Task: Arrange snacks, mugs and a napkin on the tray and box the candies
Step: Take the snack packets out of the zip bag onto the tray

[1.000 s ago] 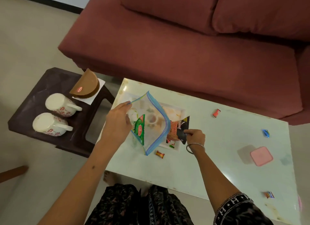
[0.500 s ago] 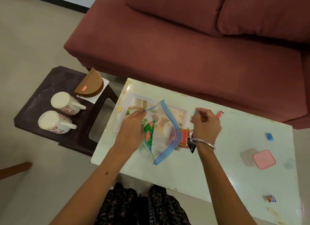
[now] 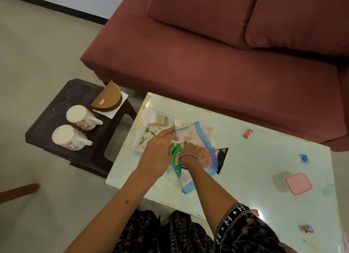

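My left hand [image 3: 157, 154] pinches the bag [image 3: 196, 158] mouth open near the table's left edge; my right hand [image 3: 190, 151] is buried inside, grip hidden.

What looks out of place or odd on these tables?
Both mugs lie on their sides on the dark side table, not upright. Small wrapped candies lie scattered across the white table, outside the pink box.

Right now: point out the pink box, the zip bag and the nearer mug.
pink box [image 3: 299, 183]: head view, centre of its lid.
zip bag [image 3: 204, 139]: head view, clear wall by the blue edge stripe.
nearer mug [image 3: 66, 137]: head view, its white upturned base; it lies on the dark stool.
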Available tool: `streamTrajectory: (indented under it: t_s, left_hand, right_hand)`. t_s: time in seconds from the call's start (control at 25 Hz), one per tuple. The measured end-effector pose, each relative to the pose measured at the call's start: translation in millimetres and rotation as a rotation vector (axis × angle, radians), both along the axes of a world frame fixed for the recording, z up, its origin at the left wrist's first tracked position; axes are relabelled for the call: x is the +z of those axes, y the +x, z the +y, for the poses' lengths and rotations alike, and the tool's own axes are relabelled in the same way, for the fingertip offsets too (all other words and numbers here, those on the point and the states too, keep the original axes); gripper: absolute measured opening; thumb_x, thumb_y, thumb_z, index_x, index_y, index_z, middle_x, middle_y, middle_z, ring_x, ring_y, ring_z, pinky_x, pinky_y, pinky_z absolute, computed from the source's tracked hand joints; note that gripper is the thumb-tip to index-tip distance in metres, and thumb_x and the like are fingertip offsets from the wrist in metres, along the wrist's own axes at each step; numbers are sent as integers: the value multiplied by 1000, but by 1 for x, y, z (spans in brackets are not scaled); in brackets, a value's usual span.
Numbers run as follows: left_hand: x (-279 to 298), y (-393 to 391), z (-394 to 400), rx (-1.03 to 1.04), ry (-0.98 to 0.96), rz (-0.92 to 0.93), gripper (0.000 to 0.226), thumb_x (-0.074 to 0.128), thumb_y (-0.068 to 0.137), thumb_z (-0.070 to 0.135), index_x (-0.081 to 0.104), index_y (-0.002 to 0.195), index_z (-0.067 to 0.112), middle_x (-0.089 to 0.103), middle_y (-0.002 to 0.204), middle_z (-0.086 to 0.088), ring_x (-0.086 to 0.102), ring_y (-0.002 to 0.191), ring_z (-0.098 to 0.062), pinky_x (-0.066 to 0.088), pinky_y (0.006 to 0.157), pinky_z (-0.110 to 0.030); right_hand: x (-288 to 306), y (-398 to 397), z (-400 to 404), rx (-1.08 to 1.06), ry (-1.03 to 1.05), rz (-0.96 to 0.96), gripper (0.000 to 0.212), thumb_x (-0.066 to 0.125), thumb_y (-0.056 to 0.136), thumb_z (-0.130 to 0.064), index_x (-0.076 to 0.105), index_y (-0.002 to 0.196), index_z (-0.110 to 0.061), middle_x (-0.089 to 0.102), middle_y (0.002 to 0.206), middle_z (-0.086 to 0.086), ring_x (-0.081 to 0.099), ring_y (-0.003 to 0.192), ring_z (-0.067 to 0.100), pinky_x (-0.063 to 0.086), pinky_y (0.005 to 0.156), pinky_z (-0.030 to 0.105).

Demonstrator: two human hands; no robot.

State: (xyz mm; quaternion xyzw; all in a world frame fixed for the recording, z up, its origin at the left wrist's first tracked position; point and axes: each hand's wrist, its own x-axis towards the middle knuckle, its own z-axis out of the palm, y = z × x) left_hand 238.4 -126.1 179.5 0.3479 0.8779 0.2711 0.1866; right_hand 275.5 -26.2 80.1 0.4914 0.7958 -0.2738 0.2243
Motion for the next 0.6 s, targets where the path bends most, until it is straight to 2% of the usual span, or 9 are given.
streamTrajectory:
  t_s: [0.08, 0.2, 0.36, 0.44, 0.52, 0.6]
  left_hand:
    - [-3, -1, -2, -15, -8, 14, 46, 56, 87, 8, 48, 132, 10, 51, 139, -6, 48, 127, -20, 37, 109, -33]
    - [-9, -5, -2, -15, -29, 42, 46, 57, 87, 9, 48, 131, 7, 51, 138, -9, 49, 126, -23, 35, 108, -33]
    - [-15, -21, 1, -3, -22, 84, 43, 54, 83, -2, 54, 125, 3, 56, 132, -14, 55, 117, -30, 41, 102, -35]
    - [-16, -35, 2, 59, -19, 120, 44, 54, 80, -5, 54, 124, 1, 57, 131, -15, 55, 116, -32, 41, 101, -36]
    - [-16, -51, 0, 144, -9, 143, 43, 55, 79, -6, 56, 122, 0, 59, 129, -15, 56, 116, -33, 41, 101, -38]
    - [-16, -64, -3, 202, -19, 145, 42, 54, 79, -6, 56, 121, 0, 59, 128, -15, 56, 116, -32, 42, 101, -40]
  right_hand:
    - [10, -2, 0, 8, 29, 27, 25, 64, 80, -12, 61, 104, -6, 66, 108, 12, 63, 100, 27, 45, 71, 30]
    - [49, -9, 0, 40, 38, 129, 20, 61, 82, -16, 62, 99, -6, 66, 106, 15, 63, 99, 33, 48, 73, 33]
    - [143, 9, 14, 4, 358, 416, 21, 56, 87, -31, 60, 91, -10, 68, 94, 16, 62, 90, 37, 39, 65, 32]
    - [188, 26, 33, -87, 509, 671, 16, 60, 83, -26, 59, 90, -12, 70, 85, 11, 63, 83, 36, 42, 66, 34]
    - [215, 41, 56, -171, 591, 872, 10, 61, 80, -15, 58, 90, -13, 65, 76, -1, 64, 77, 30, 47, 70, 37]
    - [213, 50, 79, -199, 601, 889, 12, 58, 79, -5, 63, 84, -15, 65, 74, -5, 60, 70, 21, 46, 69, 32]
